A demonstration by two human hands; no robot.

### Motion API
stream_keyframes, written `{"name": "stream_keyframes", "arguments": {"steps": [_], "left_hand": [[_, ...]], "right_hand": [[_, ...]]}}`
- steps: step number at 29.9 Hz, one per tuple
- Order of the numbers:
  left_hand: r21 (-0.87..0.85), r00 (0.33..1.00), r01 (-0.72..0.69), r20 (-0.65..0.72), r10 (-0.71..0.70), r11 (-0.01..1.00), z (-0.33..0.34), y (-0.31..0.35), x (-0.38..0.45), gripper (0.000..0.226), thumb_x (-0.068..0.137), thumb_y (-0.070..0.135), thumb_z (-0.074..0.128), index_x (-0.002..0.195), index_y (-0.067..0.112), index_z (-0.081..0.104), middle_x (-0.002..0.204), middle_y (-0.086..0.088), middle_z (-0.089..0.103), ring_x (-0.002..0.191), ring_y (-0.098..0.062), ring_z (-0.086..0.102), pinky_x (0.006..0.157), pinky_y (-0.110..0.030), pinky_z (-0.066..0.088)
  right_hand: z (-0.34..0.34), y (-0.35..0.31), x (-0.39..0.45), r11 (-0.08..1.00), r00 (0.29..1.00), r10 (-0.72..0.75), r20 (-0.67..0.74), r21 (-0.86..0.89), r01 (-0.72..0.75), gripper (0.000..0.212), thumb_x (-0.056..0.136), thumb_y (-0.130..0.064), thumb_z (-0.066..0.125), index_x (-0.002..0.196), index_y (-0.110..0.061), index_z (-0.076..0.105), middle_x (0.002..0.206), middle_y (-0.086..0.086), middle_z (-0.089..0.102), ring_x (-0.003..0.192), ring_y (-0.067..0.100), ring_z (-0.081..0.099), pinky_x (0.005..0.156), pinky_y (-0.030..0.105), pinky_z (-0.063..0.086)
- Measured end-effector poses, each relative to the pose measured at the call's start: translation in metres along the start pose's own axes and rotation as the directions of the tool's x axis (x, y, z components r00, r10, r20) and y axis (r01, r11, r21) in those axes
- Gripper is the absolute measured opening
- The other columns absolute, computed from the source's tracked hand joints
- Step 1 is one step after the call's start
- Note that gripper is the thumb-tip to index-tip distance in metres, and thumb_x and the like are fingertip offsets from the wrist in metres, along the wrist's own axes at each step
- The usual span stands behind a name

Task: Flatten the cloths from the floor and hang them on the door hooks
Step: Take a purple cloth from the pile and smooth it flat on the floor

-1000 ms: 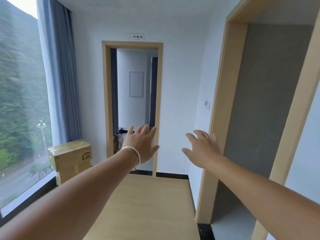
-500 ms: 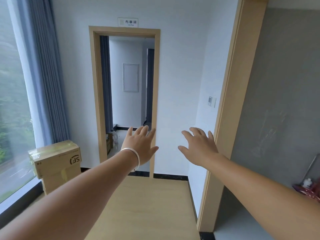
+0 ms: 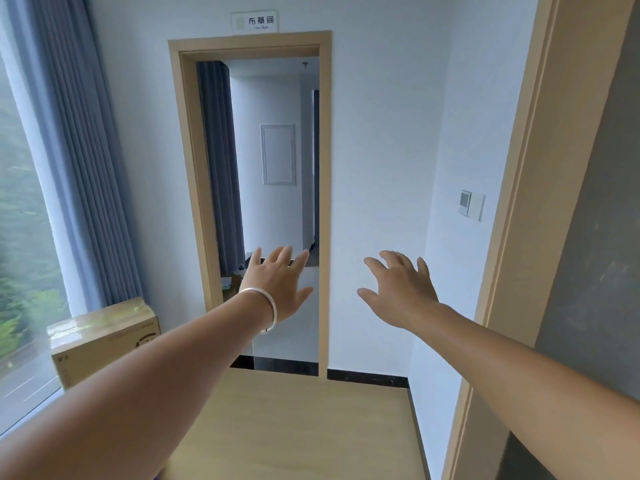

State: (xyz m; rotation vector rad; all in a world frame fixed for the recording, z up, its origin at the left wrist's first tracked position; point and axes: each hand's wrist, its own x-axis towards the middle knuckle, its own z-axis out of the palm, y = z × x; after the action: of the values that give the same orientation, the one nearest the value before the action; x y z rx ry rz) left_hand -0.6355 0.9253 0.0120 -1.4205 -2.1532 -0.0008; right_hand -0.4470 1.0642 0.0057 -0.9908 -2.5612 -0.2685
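Both hands were held out with fingers spread, holding nothing: left hand (image 3: pixel 277 285), right hand (image 3: pixel 401 289). A taped cardboard box (image 3: pixel 104 337) sat by the window (image 3: pixel 20 237), contents hidden.

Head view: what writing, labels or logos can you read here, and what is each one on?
"布草间": on the sign above the doorway.
A smaller line beneath it on the sign: too blurred to read.
Print and a round logo on the cardboard box by the window: the left arm covers part of it, and the rest is too small to read.
Wall switch: no readable text.
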Motion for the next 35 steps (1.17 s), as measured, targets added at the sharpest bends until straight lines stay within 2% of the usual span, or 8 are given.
{"name": "stream_keyframes", "arguments": {"steps": [12, 19, 26, 31, 35], "left_hand": [[-0.010, 0.998, -0.023, 0.057, 0.024, 1.000, 0.125, -0.018, 0.160, 0.071, 0.094, 0.061, 0.029, 0.152, 0.028, 0.005, 0.157, -0.005, 0.019, 0.145, -0.024, 0.016, 0.116, -0.054, 0.010], [-0.068, 0.998, -0.011, 0.057, 0.015, 0.998, 0.211, -0.063, 0.272, 0.070, 0.095, 0.058, 0.029, 0.152, 0.027, 0.003, 0.158, -0.006, 0.016, 0.145, -0.022, 0.013, 0.117, -0.052, 0.008], [-0.059, 0.997, 0.042, 0.065, -0.039, 0.997, 0.281, -0.142, 0.355, 0.069, 0.095, 0.058, 0.030, 0.152, 0.027, 0.004, 0.157, -0.005, 0.016, 0.145, -0.023, 0.014, 0.117, -0.052, 0.009], [-0.033, 0.980, 0.151, 0.133, -0.146, 0.988, 0.329, -0.207, 0.369, 0.068, 0.095, 0.059, 0.028, 0.151, 0.030, 0.003, 0.159, -0.005, 0.013, 0.147, -0.025, 0.010, 0.117, -0.053, 0.008], [0.000, 0.949, 0.274, 0.163, -0.271, 0.962, 0.366, -0.264, 0.363, 0.067, 0.094, 0.060, 0.029, 0.151, 0.031, 0.008, 0.156, -0.003, 0.020, 0.144, -0.024, 0.015, 0.117, -0.051, 0.011]], "right_hand": [[0.105, 0.043, 0.163, 1.000, 0.999, 0.017, 0.052, -0.001, -0.017, 0.059, 0.094, -0.057, 0.037, 0.146, -0.031, 0.025, 0.156, 0.003, 0.020, 0.145, 0.019, 0.009, 0.116, 0.053, 0.005], [0.171, 0.043, 0.297, 0.999, 0.996, 0.018, 0.085, -0.042, -0.014, 0.060, 0.094, -0.057, 0.037, 0.147, -0.031, 0.025, 0.157, 0.003, 0.020, 0.146, 0.018, 0.009, 0.116, 0.053, 0.005], [0.224, 0.004, 0.426, 0.998, 0.995, -0.048, 0.092, -0.039, 0.051, 0.059, 0.095, -0.054, 0.039, 0.147, -0.030, 0.026, 0.157, 0.002, 0.021, 0.146, 0.019, 0.011, 0.116, 0.053, 0.006], [0.260, -0.047, 0.494, 0.988, 0.982, -0.157, 0.102, 0.007, 0.157, 0.059, 0.094, -0.054, 0.040, 0.146, -0.028, 0.028, 0.155, 0.001, 0.024, 0.143, 0.020, 0.017, 0.116, 0.053, 0.008], [0.292, -0.101, 0.549, 0.964, 0.961, -0.266, 0.078, 0.047, 0.263, 0.057, 0.093, -0.055, 0.042, 0.142, -0.028, 0.034, 0.151, 0.003, 0.030, 0.141, 0.021, 0.021, 0.113, 0.051, 0.016]]}}
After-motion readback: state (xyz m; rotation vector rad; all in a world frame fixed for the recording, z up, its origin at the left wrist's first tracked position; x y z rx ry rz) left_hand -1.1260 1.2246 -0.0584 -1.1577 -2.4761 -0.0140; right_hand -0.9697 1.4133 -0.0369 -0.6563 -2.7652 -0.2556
